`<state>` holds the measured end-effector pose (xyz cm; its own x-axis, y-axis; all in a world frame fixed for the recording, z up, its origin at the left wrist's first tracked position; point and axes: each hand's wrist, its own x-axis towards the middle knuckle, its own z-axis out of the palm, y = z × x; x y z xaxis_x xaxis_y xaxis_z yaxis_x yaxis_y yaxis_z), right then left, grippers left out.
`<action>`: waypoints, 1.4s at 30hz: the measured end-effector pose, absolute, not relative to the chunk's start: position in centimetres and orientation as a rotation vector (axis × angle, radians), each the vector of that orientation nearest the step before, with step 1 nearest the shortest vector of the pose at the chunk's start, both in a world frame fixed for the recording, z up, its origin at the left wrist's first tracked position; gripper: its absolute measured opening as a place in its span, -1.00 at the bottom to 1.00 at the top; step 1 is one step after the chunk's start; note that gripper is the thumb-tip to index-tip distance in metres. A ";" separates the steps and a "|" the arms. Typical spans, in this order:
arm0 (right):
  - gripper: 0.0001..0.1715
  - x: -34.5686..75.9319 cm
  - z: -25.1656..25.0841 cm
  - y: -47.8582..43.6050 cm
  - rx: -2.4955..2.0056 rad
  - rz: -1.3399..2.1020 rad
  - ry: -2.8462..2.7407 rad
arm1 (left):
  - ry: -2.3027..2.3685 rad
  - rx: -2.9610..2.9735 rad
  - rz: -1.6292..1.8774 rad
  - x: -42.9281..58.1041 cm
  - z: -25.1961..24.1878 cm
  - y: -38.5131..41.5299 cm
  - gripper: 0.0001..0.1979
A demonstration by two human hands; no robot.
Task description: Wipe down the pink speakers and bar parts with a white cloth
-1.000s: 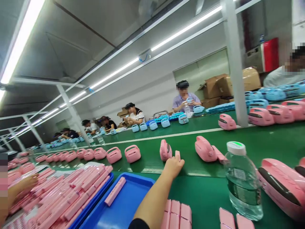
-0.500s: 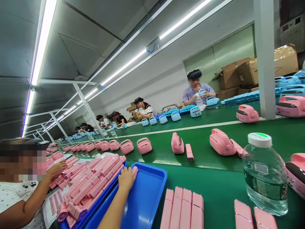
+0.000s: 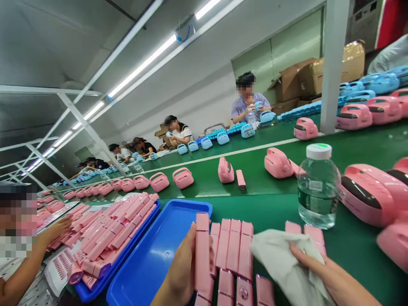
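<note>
My left hand (image 3: 181, 272) is closed around a long pink bar-shaped part (image 3: 202, 255), held upright over the near edge of the green belt. My right hand (image 3: 314, 263) grips a pale grey cloth (image 3: 280, 263) just right of that part. Under and between the hands lie several more pink bar parts (image 3: 234, 246) side by side on the belt. An empty blue tray (image 3: 153, 255) sits left of my left hand.
A water bottle (image 3: 317, 187) stands right of the bars. Pink handbag-shaped devices (image 3: 366, 193) lie along the green belt (image 3: 270, 204). Another blue tray heaped with pink bars (image 3: 108, 238) is at left, where a co-worker's hand (image 3: 55, 229) reaches. Several people sit across the belt.
My left hand lifted a pink bar out of the blue tray and brought it near me. My right hand with the cloth has come into view. The camera tilted down.
</note>
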<state>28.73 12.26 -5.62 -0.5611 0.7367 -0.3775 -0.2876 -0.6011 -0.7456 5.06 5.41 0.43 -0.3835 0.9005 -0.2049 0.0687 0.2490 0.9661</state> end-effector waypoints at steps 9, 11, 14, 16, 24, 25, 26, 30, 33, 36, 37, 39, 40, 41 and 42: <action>-0.53 29.4 -4.9 9.8 -0.813 1.305 -1.574 | 1.152 0.526 1.055 14.8 -3.5 3.7 -0.41; -0.55 29.2 -5.0 9.3 -0.663 1.001 -1.839 | 1.099 0.474 1.080 15.3 -4.1 4.3 -0.25; -0.56 28.8 -5.0 8.8 -0.377 0.585 -2.097 | 1.026 0.447 1.118 15.0 -4.0 5.1 -0.07; -0.61 28.5 -4.7 8.8 -0.159 0.402 -2.261 | 0.968 0.396 1.129 14.4 -3.5 5.2 -0.10; -0.54 29.5 -3.5 9.4 -0.301 0.275 -2.124 | 0.626 0.144 1.234 15.5 -3.1 4.2 -0.30; -0.52 29.7 -3.3 9.3 -0.365 0.397 -2.071 | 0.621 0.142 1.233 15.6 -3.1 4.2 -0.30; -0.51 29.8 -3.1 9.2 -0.409 0.531 -1.988 | 0.618 0.143 1.227 15.7 -3.2 4.3 -0.29; -0.46 29.7 -2.5 9.2 -0.551 1.011 -1.542 | 0.588 0.198 1.103 15.2 -3.2 4.5 -0.27; -0.41 29.5 -2.3 9.5 -0.597 1.160 -1.357 | 0.550 0.279 0.974 15.3 -3.1 4.3 -0.47; -0.38 29.3 -2.0 9.8 -0.634 1.343 -1.130 | 0.557 0.341 0.974 16.0 -2.8 4.1 -0.61; -0.38 29.3 -1.9 9.8 -0.647 1.450 -1.019 | 0.596 0.343 1.023 16.2 -2.8 4.1 -0.63; -0.40 29.3 -2.0 9.7 -0.677 1.647 -0.829 | 0.705 0.346 1.128 16.7 -3.0 3.9 -0.64; -0.44 29.3 -2.2 9.6 -0.693 1.708 -0.801 | 0.754 0.354 1.145 16.9 -3.2 3.8 -0.61; -0.49 29.3 -2.4 9.5 -0.702 1.723 -0.845 | 0.795 0.363 1.134 17.1 -3.6 3.7 -0.56; -0.54 29.4 -2.7 9.3 -0.694 1.682 -0.981 | 0.829 0.366 1.106 17.1 -4.0 3.5 -0.50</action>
